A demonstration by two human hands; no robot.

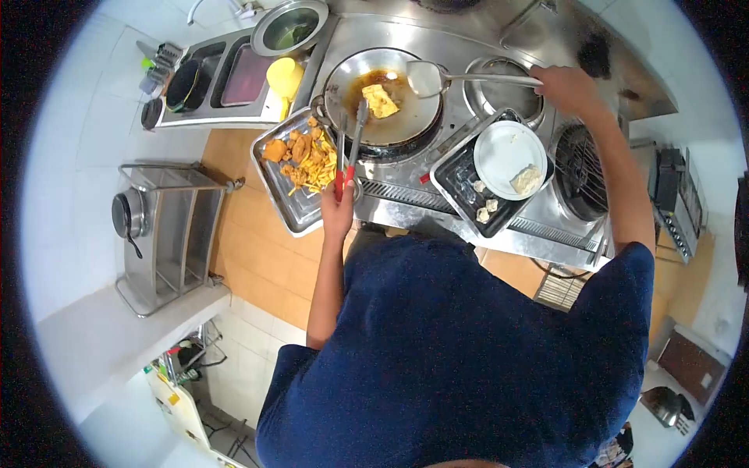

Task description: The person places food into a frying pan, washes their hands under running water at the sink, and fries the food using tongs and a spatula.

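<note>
My left hand is closed around the red handles of metal tongs, whose tips reach over the near left rim of a wok. Oil covers the wok's bottom, and a golden fried piece lies in it, close to the tong tips. In my right hand is the long handle of a metal wok spatula. Its blade is over the wok's right side. Fried pieces and yellow strips fill part of a metal tray beside my left hand.
Right of the wok, a white plate with a pale battered piece sits on a black tray. Behind it is a round metal pan. A grated burner is farther right. A sink, yellow scoop and metal pot stand left.
</note>
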